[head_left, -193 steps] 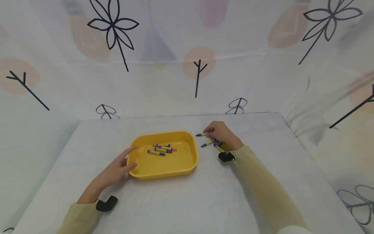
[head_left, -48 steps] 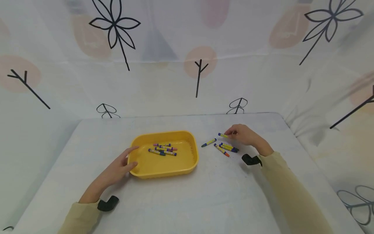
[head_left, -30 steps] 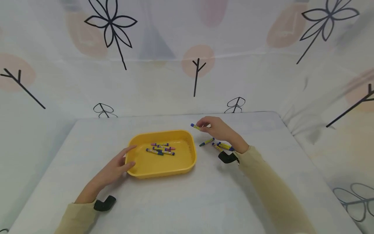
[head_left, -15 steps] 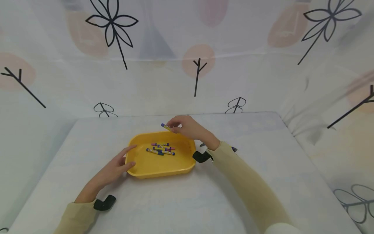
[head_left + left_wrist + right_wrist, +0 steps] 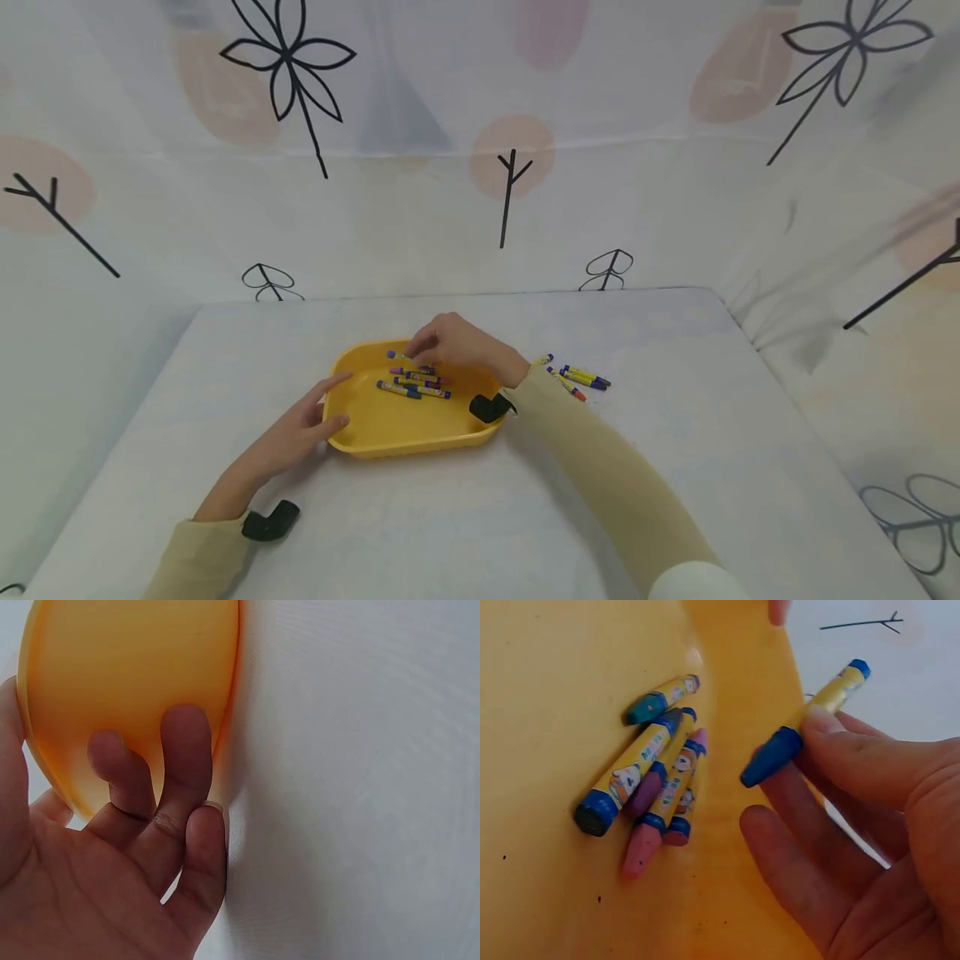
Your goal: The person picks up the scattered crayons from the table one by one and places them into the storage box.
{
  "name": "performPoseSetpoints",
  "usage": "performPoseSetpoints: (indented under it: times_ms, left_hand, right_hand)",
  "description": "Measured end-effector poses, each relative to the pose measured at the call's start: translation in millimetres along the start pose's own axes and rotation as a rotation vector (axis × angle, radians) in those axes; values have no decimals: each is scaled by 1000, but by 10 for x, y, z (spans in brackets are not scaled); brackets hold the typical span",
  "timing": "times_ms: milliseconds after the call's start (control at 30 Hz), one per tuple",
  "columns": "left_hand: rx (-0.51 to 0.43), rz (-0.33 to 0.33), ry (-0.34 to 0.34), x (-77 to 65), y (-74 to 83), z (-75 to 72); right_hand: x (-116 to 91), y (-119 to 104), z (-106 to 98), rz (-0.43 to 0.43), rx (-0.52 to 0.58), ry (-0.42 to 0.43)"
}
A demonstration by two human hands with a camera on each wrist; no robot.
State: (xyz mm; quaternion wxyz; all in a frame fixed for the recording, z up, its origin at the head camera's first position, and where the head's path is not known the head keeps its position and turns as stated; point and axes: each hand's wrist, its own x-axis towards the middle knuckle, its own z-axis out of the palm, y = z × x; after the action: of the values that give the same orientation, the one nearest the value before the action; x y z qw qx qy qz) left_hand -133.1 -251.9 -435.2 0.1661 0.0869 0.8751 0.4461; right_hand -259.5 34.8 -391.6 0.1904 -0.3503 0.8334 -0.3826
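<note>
- Gripping the left end of one yellow, round-cornered plastic tray, the left hand has its fingers curled against the outer wall, probably to steady it.
- The right hand pinches one blue, yellow-wrapped stick crayon above the tray's far side, likely by the barrel because that leaves the tip free.
- Five yellow-wrapped crayons in assorted colours lie inside the tray, some overlapping (dropped loosely rather than lined up, it seems).
- Four similar crayons lie on the flat white surface, right of the tray, presumably for easy reach.
</note>
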Motion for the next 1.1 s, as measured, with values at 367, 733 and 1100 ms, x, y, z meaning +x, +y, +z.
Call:
performPoseSetpoints:
  times_ms: [367, 733, 1100]
  left_hand:
    - [25, -8, -3, 5, 16, -14]
    - [24, -12, -9, -1, 22, -9]
    - [21, -10, -7, -1, 13, -4]
  right_hand:
    - [-21, -24, 44, 79, -269, -69]
    - [-4, -25, 75, 94, -347, -75]
    - [-268, 15, -274, 63, -177, 2]
